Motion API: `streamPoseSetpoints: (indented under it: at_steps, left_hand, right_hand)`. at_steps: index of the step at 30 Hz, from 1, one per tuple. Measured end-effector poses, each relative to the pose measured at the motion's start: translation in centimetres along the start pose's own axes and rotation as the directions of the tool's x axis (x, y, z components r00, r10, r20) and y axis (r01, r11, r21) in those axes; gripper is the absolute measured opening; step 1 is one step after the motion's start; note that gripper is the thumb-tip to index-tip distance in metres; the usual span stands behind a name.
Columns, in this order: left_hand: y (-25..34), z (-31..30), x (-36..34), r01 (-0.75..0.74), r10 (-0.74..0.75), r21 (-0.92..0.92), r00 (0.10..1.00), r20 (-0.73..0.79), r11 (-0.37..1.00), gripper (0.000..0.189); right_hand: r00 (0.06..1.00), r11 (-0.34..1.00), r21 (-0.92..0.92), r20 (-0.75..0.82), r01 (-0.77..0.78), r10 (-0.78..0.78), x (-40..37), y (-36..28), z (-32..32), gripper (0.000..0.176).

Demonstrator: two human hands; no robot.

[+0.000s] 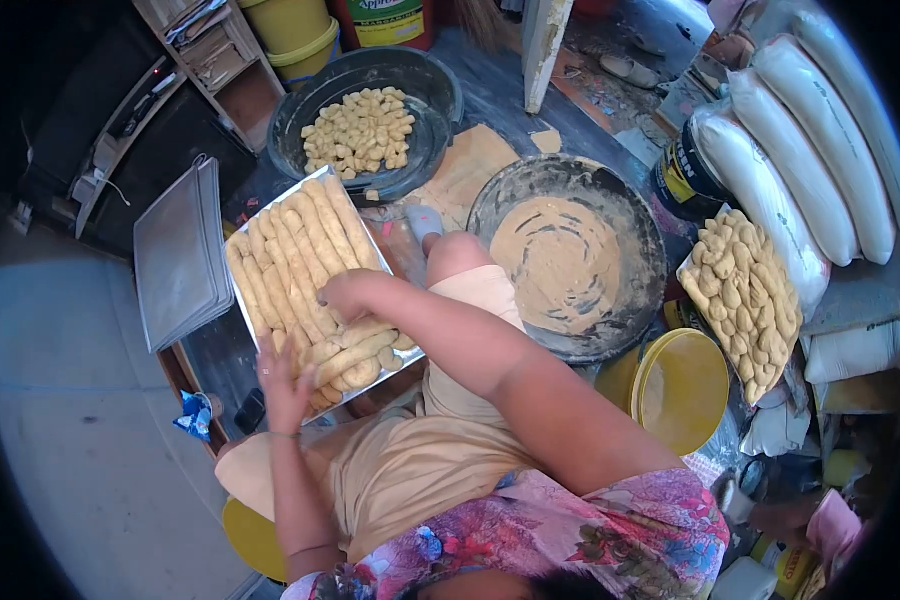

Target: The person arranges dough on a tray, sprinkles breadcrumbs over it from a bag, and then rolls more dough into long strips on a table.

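A metal tray [382,242] tilts across my lap, loaded with long ropes of dough [305,235] laid side by side. Shorter dough pieces [360,372] lie across its near end. My right hand [348,295] reaches over the middle of the tray, its fingers curled down onto a dough rope; the fingertips are partly hidden. At the near left edge of the tray, my left hand [285,385] has its fingers stretched and apart, touching the ends of the dough.
A black basin [635,290] with flour stands right of the tray. Another dark basin [440,90] holds cut dough pieces. Stacked flat trays [175,260] lean at left. A yellow bucket [695,390], a tray of shaped dough [740,300] and plastic-wrapped packs [795,130] are on the right.
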State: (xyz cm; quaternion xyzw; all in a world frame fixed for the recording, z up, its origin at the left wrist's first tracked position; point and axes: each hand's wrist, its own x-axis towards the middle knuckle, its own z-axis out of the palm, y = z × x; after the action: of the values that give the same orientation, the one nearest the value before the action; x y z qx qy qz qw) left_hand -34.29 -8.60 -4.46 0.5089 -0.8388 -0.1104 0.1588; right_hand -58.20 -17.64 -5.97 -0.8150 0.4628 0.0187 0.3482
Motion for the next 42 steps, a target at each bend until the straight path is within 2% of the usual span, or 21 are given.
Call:
streamPoseSetpoints:
  at_steps: [1,4,7,9,10,12,14,15,18,19,21,27,34,42]
  left_hand:
    - [-1.1,-1.3,0.1,-0.004,0.006,0.057,0.999,-0.034,0.998,0.057]
    - [-5.6,-4.7,-0.1,0.106,-0.104,0.017,0.99,-0.095,0.994,0.051]
    - [-11.3,-5.0,-1.1,0.249,-0.309,-0.259,0.924,-0.225,0.933,0.052]
    - [-17.8,-3.1,-2.2,0.551,-0.58,-0.428,0.811,0.074,0.716,0.054]
    - [-17.8,-3.4,-2.1,0.683,-0.663,-0.466,0.709,0.24,0.562,0.056]
    - [-15.6,-3.2,-1.6,0.717,-0.597,-0.342,0.696,0.399,0.607,0.06]
    - [-13.5,-2.3,-1.3,0.552,-0.391,-0.404,0.821,0.417,0.729,0.061]
    - [-13.5,-1.0,-1.0,0.506,-0.288,-0.581,0.856,0.429,0.638,0.062]
    - [-13.6,0.4,-0.9,0.574,-0.335,-0.395,0.781,0.527,0.718,0.061]
    - [-13.6,0.5,-0.9,0.601,-0.352,-0.42,0.77,0.532,0.68,0.061]
    - [-13.8,0.4,-0.5,0.586,-0.334,-0.423,0.778,0.532,0.691,0.061]
    - [-14.4,0.3,-0.4,0.565,-0.364,-0.341,0.786,0.5,0.752,0.06]
    - [-14.3,0.3,-0.2,0.527,-0.361,-0.285,0.804,0.472,0.801,0.06]
    - [-14.6,0.7,-0.2,0.507,-0.34,-0.303,0.818,0.464,0.807,0.055]
  right_hand:
    - [1.0,1.0,0.022,0.009,0.003,-0.003,-0.3,0.1,-0.5,0.061]
    - [0.977,0.999,0.014,-0.212,0.04,-0.037,-0.9,0.9,-1.1,0.06]
    - [0.968,0.999,0.036,-0.251,-0.003,0.012,-1.8,0.9,-2.2,0.062]
    - [0.968,0.998,0.058,-0.249,-0.023,0.037,-2.3,1.0,-2.5,0.062]
    - [0.972,0.998,0.065,-0.233,-0.017,0.031,-2.5,0.9,-2.5,0.062]
    - [0.981,0.997,0.075,-0.193,-0.006,0.021,-2.9,0.8,-2.4,0.063]
    - [0.989,0.997,0.073,-0.145,-0.002,0.012,-2.8,0.7,-2.2,0.064]
    - [0.992,0.997,0.073,-0.122,-0.006,0.015,-2.9,0.8,-2.1,0.064]
    - [0.992,0.996,0.092,-0.129,0.003,0.009,-2.9,1.1,-1.6,0.065]
    - [0.99,0.996,0.085,-0.138,0.005,0.006,-2.8,1.4,-1.2,0.065]
    - [0.987,0.997,0.063,-0.159,0.032,-0.021,-2.3,1.5,-0.9,0.067]
    - [0.997,0.993,0.106,-0.065,-0.045,0.052,-2.6,0.4,-1.7,0.065]
    - [0.999,0.998,0.059,-0.031,-0.014,0.016,-1.1,0.3,-1.3,0.066]
    - [1.0,1.0,0.01,-0.02,0.017,-0.017,-0.7,0.3,-1.1,0.066]
